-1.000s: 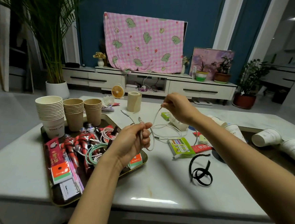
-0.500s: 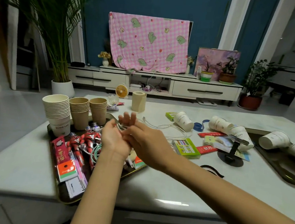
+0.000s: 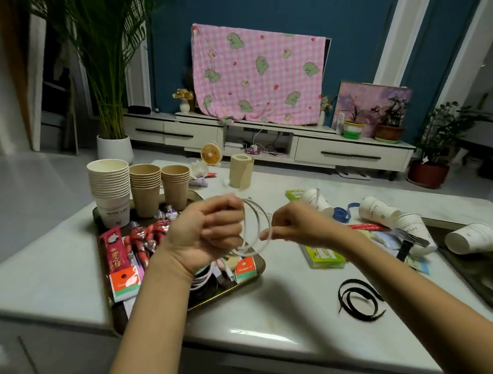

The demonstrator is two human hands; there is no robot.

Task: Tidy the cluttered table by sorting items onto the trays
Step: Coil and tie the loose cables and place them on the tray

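Observation:
A thin white cable (image 3: 256,217) hangs in round loops between my hands, above the near right corner of the dark left tray (image 3: 224,297). My left hand (image 3: 206,231) grips the loops in a fist. My right hand (image 3: 301,225) pinches the cable's outer strand just to the right. The left tray holds stacked white cups (image 3: 110,188), brown cups (image 3: 158,188), red wrapped packets (image 3: 144,237), small boxes (image 3: 122,283) and coiled cables. A second dark tray (image 3: 482,288) lies at the right edge, with white cups on their sides (image 3: 471,238).
Loose on the table: a green box (image 3: 323,257), a black strap (image 3: 359,299), tipped white cups (image 3: 382,210), a blue tape, a black clip stand (image 3: 405,246), a paper roll (image 3: 241,171). A TV cabinet and potted plants stand behind.
The cable, strung loosely between my hands a second ago, is now wound into round loops. My right hand came to the left hand, then drew back right with a strand.

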